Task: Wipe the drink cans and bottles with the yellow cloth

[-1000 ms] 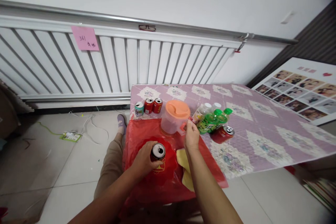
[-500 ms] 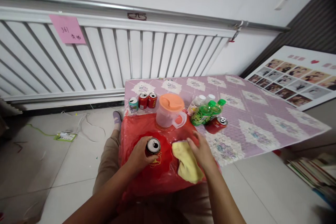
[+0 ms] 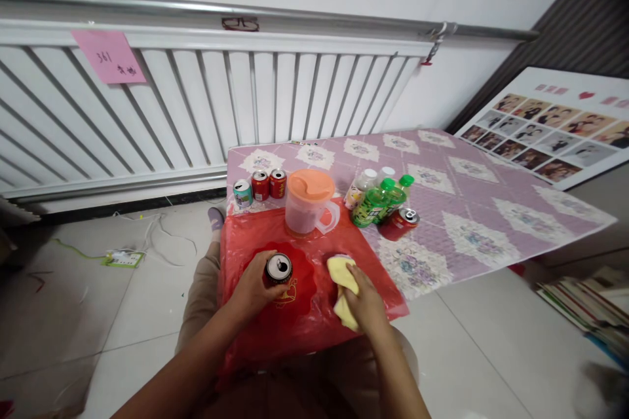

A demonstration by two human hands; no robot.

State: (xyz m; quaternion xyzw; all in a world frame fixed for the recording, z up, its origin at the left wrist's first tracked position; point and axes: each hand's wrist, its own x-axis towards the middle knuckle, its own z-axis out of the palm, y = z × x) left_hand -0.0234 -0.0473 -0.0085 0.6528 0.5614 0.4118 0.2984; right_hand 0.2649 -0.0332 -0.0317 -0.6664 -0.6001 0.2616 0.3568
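My left hand (image 3: 255,285) is wrapped round an opened drink can (image 3: 279,267), held upright over a red scalloped mat (image 3: 302,288). In my right hand (image 3: 363,298) is a bunched yellow cloth (image 3: 343,272), gripped over the red plastic sheet (image 3: 246,236). The cloth and the can are apart. Beyond both hands stands a clear pitcher (image 3: 301,213) with an orange lid (image 3: 310,184), its handle turned to the right.
Behind the pitcher's left side stand a teal can (image 3: 242,194) and two red cans (image 3: 260,186). To its right are several bottles, among them green-capped ones (image 3: 371,207), beside a tilted red can (image 3: 399,224). A white radiator (image 3: 221,98) lines the wall.
My right hand has come down onto the yellow cloth and closed on it, bunching it up. My left hand still holds the can. The whole view has shifted slightly.
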